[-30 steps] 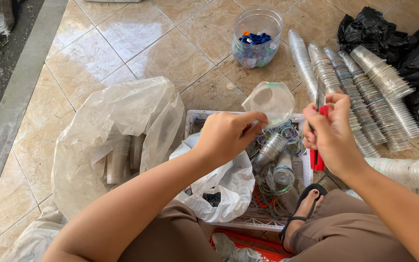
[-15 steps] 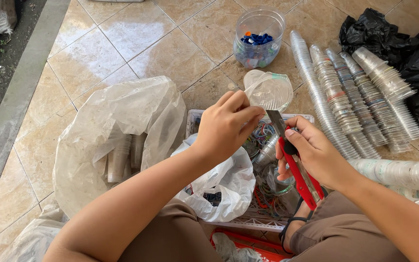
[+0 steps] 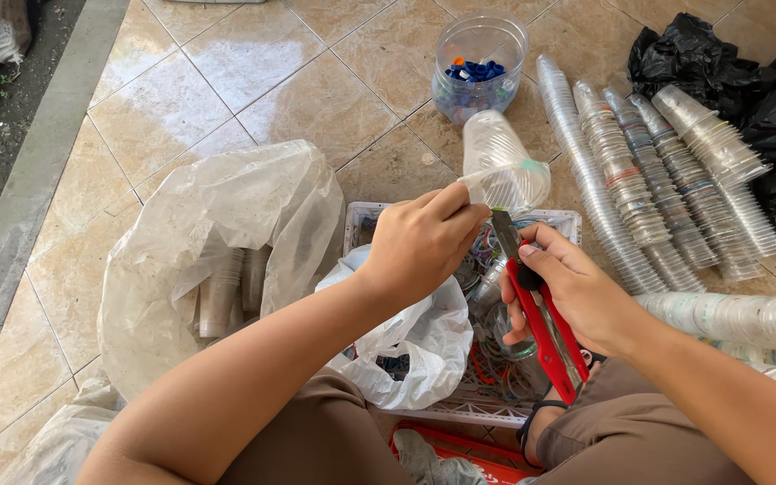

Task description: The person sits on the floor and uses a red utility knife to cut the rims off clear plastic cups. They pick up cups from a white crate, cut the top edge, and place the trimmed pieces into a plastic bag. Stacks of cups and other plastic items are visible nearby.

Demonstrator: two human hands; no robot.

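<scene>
My left hand (image 3: 424,241) pinches the rim of a clear plastic cup (image 3: 502,164), held tilted above a white plastic basket (image 3: 363,216). My right hand (image 3: 568,287) grips a red utility knife (image 3: 542,319) with its blade pointing up toward the cup's rim. The blade tip sits just below the cup, close to my left fingertips. The basket holds several cup rings, rubber bands and scraps, partly hidden by my hands.
Long stacks of clear cups (image 3: 639,189) lie on the tiled floor at the right, beside black bags (image 3: 756,81). A clear tub with blue caps (image 3: 478,65) stands at the back. A big clear bag with cups (image 3: 217,260) lies left; a small white bag (image 3: 424,341) rests on the basket.
My left hand has lifted the cup up and to the right. My right hand has brought the knife down, then angled its blade up to the cup's rim.
</scene>
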